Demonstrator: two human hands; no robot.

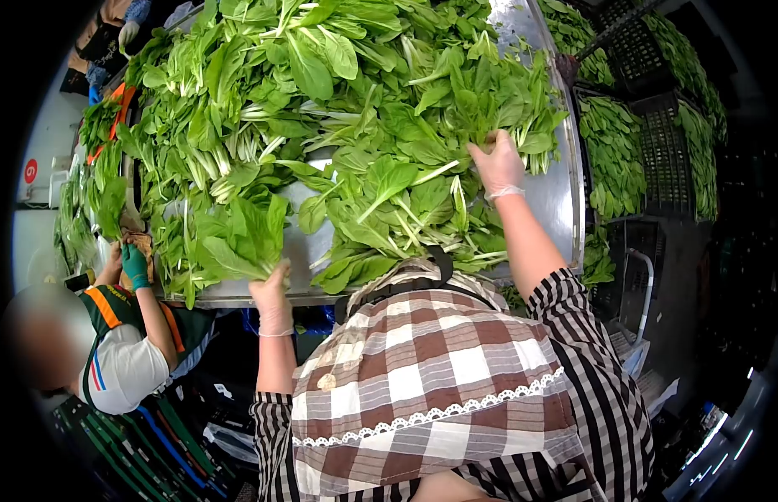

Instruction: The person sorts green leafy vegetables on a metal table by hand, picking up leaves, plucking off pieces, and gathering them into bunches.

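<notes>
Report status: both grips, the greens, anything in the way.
Left grip closed on a leafy bunch, at its base. Right grip at the loose greens; hold unclear. Loose greens crowd the metal table between both grips.

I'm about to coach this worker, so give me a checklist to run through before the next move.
1. Translucent-gloved left hand holds the bright-green leafy bunch: ok.
2. Translucent-gloved right hand has its cuff over the wrist: ok.
3. Right hand's grip on stems: cannot tell; leaves hide it.
4. Co-worker's green-gloved hand is apart from the left hand: ok.
5. Loose green leaves lie back from the silver metal table's near edge: not ok; some reach it.
</notes>
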